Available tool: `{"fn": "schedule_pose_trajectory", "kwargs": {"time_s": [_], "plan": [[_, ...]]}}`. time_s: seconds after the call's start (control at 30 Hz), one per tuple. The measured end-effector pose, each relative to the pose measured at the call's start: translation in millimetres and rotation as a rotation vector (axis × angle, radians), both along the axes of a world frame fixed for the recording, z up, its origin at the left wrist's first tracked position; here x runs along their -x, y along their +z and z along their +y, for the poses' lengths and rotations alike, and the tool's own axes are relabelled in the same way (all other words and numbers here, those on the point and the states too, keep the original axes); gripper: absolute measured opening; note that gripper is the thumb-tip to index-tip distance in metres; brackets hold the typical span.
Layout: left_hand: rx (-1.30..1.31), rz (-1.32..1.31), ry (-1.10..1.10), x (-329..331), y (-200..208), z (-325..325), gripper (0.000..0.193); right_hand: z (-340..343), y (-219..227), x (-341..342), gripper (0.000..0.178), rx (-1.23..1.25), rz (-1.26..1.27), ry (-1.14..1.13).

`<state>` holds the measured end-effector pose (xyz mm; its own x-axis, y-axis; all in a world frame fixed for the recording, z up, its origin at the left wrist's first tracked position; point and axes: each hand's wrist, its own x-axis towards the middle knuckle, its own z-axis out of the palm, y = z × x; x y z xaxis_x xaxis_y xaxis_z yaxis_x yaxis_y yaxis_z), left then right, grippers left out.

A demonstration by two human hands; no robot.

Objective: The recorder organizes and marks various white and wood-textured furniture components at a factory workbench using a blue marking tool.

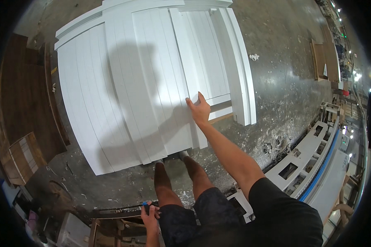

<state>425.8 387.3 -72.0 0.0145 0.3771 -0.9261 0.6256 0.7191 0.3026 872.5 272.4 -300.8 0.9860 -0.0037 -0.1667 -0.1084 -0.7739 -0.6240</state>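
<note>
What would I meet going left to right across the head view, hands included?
Dark brown wooden piece → left hand → right hand → blue strip. The white panelled unit spans both hands' positions, so it's left out.

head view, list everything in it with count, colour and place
Panelled furniture piece: 1, white, upper middle, in front of the person
Floor: 1, grey, pale-specked, under and around it
Crumpled scrap: 1, whitish, on the floor, right of the piece
Wooden furniture: count unclear, brown, left edge
Long machine: 1, pale with a blue strip, lower right
Lights: several, white, far right; clutter there too small to count
Small object: 1, dark and blue, at the left hand
Shorts: 1 pair, dark, bottom middle
Legs: 2, bare, lower middle
Left hand: 1, bare, bottom, left of the legs
Right hand: 1, bare, at the white piece
</note>
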Motion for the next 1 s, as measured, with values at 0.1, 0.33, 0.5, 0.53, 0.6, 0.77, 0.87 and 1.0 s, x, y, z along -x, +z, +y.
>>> {"fn": "schedule_pose_trajectory", "kwargs": {"time_s": [0.1,0.33,0.5,0.53,0.6,0.77,0.87,1.0], "plan": [[0.003,-0.032,-0.003,4.9,-3.3,-3.7,0.032,3.6,3.0,-0.2,0.077,0.001,0.074,0.024],[0.003,-0.035,0.011,9.4,-3.2,-4.0,0.032,-6.4,2.2,1.7,0.072,-0.023,-0.022,0.047],[-0.023,-0.026,0.014,21.7,-1.7,0.8,0.033,0.1,18.8,10.9,0.069,-0.130,-0.074,-0.009],[-0.031,-0.029,0.005,22.7,-2.3,1.1,0.033,0.8,20.3,13.0,0.069,-0.199,-0.078,-0.039],[-0.033,-0.037,0.018,27.4,-2.8,-0.1,0.033,2.9,17.8,18.0,0.069,-0.160,-0.114,-0.026],[-0.024,-0.056,0.053,27.2,-5.9,1.0,0.032,-19.9,0.7,6.5,0.073,-0.069,-0.112,-0.022],[-0.030,-0.018,0.041,30.8,-3.5,2.8,0.032,-29.9,-10.0,3.9,0.075,-0.005,-0.093,0.026],[-0.021,-0.023,0.053,41.9,-7.1,0.9,0.031,-34.9,-18.1,10.2,0.079,-0.055,-0.024,0.068]]}}
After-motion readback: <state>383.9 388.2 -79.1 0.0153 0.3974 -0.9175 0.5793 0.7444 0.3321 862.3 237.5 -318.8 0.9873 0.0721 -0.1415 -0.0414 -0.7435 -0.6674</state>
